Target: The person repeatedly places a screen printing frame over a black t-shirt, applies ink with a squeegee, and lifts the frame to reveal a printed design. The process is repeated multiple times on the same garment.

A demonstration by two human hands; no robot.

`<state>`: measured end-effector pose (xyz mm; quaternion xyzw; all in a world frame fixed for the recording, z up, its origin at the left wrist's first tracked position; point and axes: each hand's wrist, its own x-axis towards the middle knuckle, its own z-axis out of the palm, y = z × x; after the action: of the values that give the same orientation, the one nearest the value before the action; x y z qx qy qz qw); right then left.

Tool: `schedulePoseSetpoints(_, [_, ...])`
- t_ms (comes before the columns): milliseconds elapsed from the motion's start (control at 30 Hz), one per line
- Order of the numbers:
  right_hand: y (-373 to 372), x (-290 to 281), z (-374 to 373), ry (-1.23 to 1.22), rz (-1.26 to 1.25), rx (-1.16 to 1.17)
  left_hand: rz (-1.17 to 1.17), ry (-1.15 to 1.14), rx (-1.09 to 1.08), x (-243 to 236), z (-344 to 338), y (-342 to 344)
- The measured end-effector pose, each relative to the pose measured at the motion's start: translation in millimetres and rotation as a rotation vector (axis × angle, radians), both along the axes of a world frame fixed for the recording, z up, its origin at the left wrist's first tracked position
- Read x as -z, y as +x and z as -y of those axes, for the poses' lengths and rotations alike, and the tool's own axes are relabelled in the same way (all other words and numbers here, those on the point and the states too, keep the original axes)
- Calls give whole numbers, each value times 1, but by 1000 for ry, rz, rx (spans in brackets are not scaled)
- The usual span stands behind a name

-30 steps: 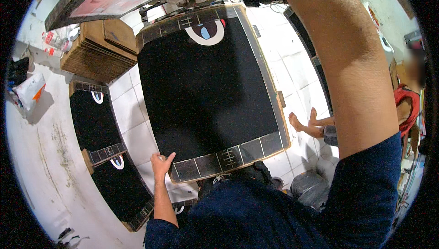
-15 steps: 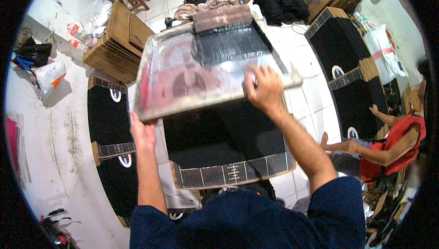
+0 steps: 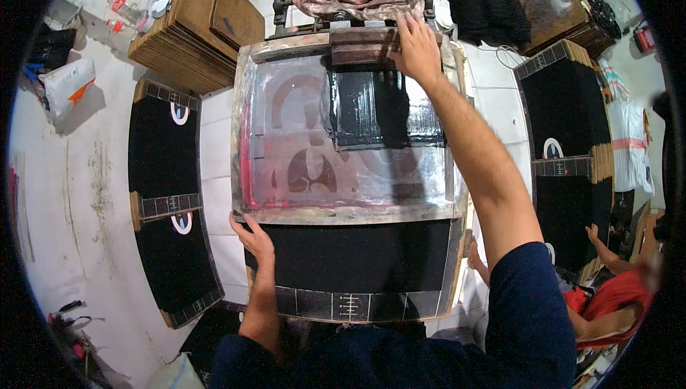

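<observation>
On the far left, black printed panels [image 3: 163, 147] are seen laid out along the floor, a white-and-dark mark near the top of each. Next, the left hand [image 3: 254, 237] is pressed against the near-left corner of the screen-printing frame [image 3: 246, 139], fingers spread, steadying rather than gripping. That corner is best held down firmly so the mesh sits flat on the black panel [image 3: 357, 257] beneath, whose lower part shows below the frame. In the middle, the stencil shapes show reddish through the mesh [image 3: 307, 160], with a dark ink patch [image 3: 379, 107] beside them. At the frame's far edge the squeegee [image 3: 361, 40] is covered by the right hand [image 3: 416, 47], fingers closed over its top. An even, level pull toward the body seems called for. On the right, more black panels [image 3: 564, 114] are stacked, and another person's hand [image 3: 599, 240] rests near them.
</observation>
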<state>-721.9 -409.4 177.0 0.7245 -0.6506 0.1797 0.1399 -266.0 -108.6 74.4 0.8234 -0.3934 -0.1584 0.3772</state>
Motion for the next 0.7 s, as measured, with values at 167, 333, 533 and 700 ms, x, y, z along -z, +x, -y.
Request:
schedulePoseSetpoints(167, [-4, -10, 43, 488, -64, -89, 158, -21, -51, 4, -1, -14])
schedulePoseSetpoints(333, [4, -17, 1, 383, 19, -136, 194, -1, -63, -3, 2, -17])
schedulePoseSetpoints(533, [30, -6, -101, 437, -4, -97, 202, -68, -27, 1, 0, -16])
schedulePoseSetpoints(700, [32, -12, -106, 448, 57, -99, 164, -12, -10, 2, 1, -11])
